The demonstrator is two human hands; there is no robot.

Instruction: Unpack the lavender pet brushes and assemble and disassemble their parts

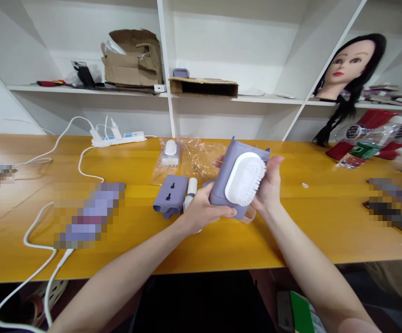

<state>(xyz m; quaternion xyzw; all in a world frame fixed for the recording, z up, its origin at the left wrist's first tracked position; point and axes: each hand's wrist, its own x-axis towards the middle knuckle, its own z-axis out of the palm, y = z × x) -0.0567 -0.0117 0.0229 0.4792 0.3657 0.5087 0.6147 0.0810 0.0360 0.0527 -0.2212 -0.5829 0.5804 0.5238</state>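
- Gripping the lavender holder [221,171] by its lower left corner: left hand [201,208], thumb pressing along the bottom edge, probably to keep the front face clear.
- Right hand [269,189] is cupping the holder's right side, thumb standing free; its fingers are mostly hiding behind, so whether it is clasping or merely steadying, cannot tell.
- White bristled brush [244,178] is sitting against the holder's front, bristles pointing rightward. Neither hand seems to be covering it; the holder is apparently being tilted for viewing. Both pieces are being held up above the counter [325,222].
- Phone [93,217] is lying to the left, cable trailing over the front edge, presumably for charging.
- Slotted lavender case [173,192] is lying just beyond the left hand, keyhole slots facing up, likely meant for hanging. A white-ended item [192,186] is lying beside it, partly hidden.
- Clear plastic bag [202,155] is spreading behind, perhaps as packaging; a smaller lavender-and-white unit [170,152] is lying at its left end.
- Power strip [127,138] is resting near the back, keeping plugs within reach.
- Mannequin head [351,69] is standing on the shelf at right, out of the working area.
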